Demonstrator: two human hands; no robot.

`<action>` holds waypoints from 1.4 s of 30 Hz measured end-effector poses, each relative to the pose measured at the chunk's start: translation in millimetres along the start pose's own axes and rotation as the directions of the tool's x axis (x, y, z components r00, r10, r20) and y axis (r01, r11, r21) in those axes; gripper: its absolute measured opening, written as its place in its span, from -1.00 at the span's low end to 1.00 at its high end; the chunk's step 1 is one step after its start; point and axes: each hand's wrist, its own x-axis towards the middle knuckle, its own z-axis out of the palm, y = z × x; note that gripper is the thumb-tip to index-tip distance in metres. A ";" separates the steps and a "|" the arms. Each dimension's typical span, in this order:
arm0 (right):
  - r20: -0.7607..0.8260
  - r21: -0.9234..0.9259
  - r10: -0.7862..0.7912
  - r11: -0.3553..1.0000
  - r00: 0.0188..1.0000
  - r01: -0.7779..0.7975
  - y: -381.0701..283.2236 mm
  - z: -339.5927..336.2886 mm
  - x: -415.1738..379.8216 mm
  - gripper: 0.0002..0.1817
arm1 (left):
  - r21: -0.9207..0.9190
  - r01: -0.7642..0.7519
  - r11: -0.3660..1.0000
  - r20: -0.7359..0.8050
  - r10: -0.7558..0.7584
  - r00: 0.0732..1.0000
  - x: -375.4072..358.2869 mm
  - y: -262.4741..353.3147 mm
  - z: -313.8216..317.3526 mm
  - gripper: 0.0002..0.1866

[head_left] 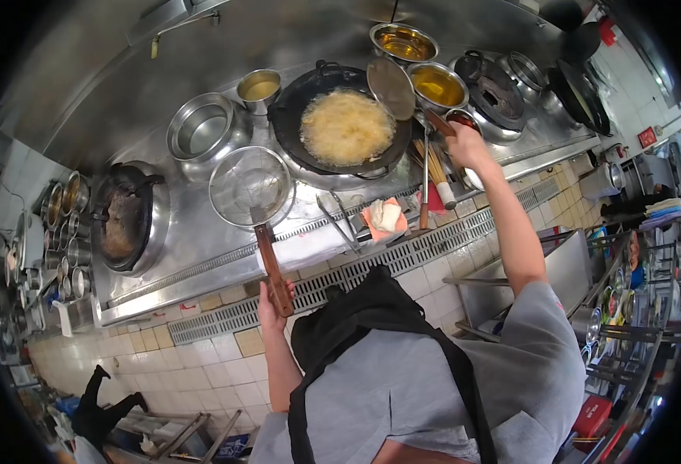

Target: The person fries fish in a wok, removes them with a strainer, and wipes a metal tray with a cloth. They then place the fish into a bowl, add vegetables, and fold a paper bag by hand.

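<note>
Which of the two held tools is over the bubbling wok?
The tool in the right hand; the mesh strainer in the left hand is mostly left of the wok.

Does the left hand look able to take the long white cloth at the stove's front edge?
Probably yes, but not freely: the left hand grips the wooden handle of the strainer, which crosses over one end of the white cloth. Most of it lies uncovered, near this hand.

We see pale golden bubbling food (347, 127) in a black wok (292, 116); we see amber oil (438, 86); our apron (360, 309) is black; our shirt (425, 371) is plain grey.
</note>
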 end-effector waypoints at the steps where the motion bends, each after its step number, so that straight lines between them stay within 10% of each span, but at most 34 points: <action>1: -0.049 -0.023 0.012 1.000 0.999 -0.013 0.7 14.3 6.0 -0.58 | -0.055 -0.014 0.998 0.045 0.017 0.999 7.8 -8.4 -18.2 -0.38; 7: 0.141 0.120 -0.009 0.993 0.990 -0.008 52.7 32.7 27.8 -0.62 | -0.090 0.053 0.995 -0.348 -0.081 0.934 28.0 -83.4 -142.8 -0.52; 10: 0.458 0.179 0.292 0.895 0.840 -0.409 22.3 -42.2 17.3 -0.62 | -0.030 0.121 0.992 -0.495 -0.120 0.861 20.3 -116.1 -136.6 -0.60; 14: 0.252 0.358 0.068 0.920 0.965 -0.159 58.5 9.8 44.9 -0.61 | 0.291 0.236 0.927 -0.612 -0.009 0.791 40.3 -182.4 -94.9 -0.71; 16: 0.179 0.213 -0.133 0.973 0.975 0.093 88.7 43.0 51.0 -0.58 | 0.773 0.188 0.606 -0.420 0.267 0.867 89.4 -234.3 -93.3 -0.70; 17: 0.180 0.283 -0.126 0.957 0.976 0.071 87.4 38.9 45.7 -0.57 | 0.980 0.125 0.152 -0.180 0.431 0.884 99.7 -253.4 -71.0 -0.67; 20: 0.156 0.445 -0.118 0.895 0.981 0.037 84.1 21.6 35.1 -0.53 | 0.984 -0.133 -0.118 0.147 0.118 0.982 136.6 -300.9 38.8 -0.68; 26: 0.045 0.196 -0.045 0.980 0.998 0.035 84.9 30.6 24.1 -0.49 | 0.793 -0.587 -0.165 0.597 0.015 0.802 213.8 -412.8 181.2 -0.60; 29: 0.081 0.315 -0.051 0.949 0.995 0.023 100.1 34.7 26.0 -0.49 | 0.974 -0.191 -0.126 0.152 -0.269 0.951 211.7 -389.1 242.1 -0.52; 32: 0.062 0.438 -0.123 0.895 0.990 0.084 124.8 41.2 25.4 -0.49 | 0.996 -0.056 -0.067 0.030 -0.345 0.938 227.9 -395.5 245.0 -0.39; 42: 0.133 0.500 -0.099 0.866 0.986 0.019 153.1 40.6 30.1 -0.45 | 0.997 0.017 -0.078 -0.042 -0.337 0.941 261.9 -422.0 240.9 -0.42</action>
